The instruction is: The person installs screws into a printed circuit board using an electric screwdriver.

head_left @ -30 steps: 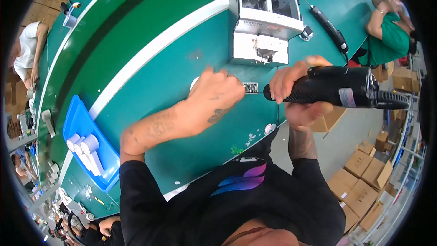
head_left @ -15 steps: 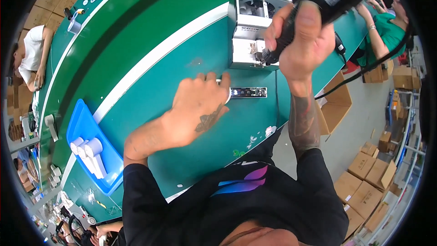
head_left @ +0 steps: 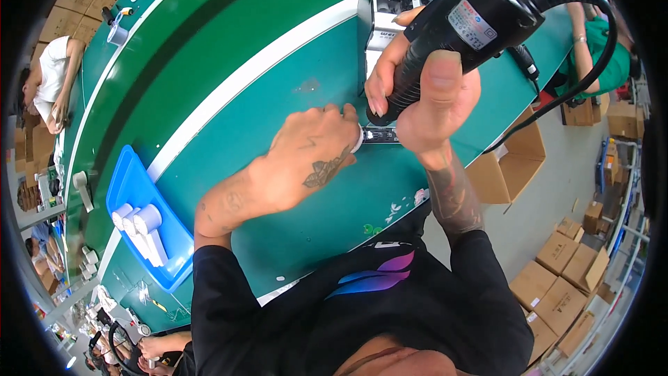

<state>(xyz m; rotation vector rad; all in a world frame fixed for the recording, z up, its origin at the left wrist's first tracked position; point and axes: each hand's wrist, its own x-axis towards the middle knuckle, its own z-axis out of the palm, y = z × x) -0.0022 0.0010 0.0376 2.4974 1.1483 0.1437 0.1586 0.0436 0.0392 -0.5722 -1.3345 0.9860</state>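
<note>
My right hand (head_left: 442,101) is wrapped round a thick black corded electric screwdriver (head_left: 442,31), its thumb pointing up. The tool's lower end is over a narrow strip with a dark circuit board (head_left: 380,135), partly hidden by my right hand; whether the tip touches it I cannot tell. My left hand (head_left: 303,150) grips the strip's left end, where a white rounded edge (head_left: 360,139) shows. Most of that white part is covered by my fingers. Just behind the screwdriver stands a grey-white screw feeder box (head_left: 377,42).
A blue tray (head_left: 182,273) at left holds several white round-headed parts with handles (head_left: 154,240). The screwdriver's black cable (head_left: 557,108) loops down at right, past another dark tool (head_left: 523,63). An open carton (head_left: 511,170) stands beside the green table. Other people sit around.
My right hand has brought the screwdriver from the screw feeder down and left to the circuit board strip. My left hand stays in nearly the same place, still gripping the white part.
</note>
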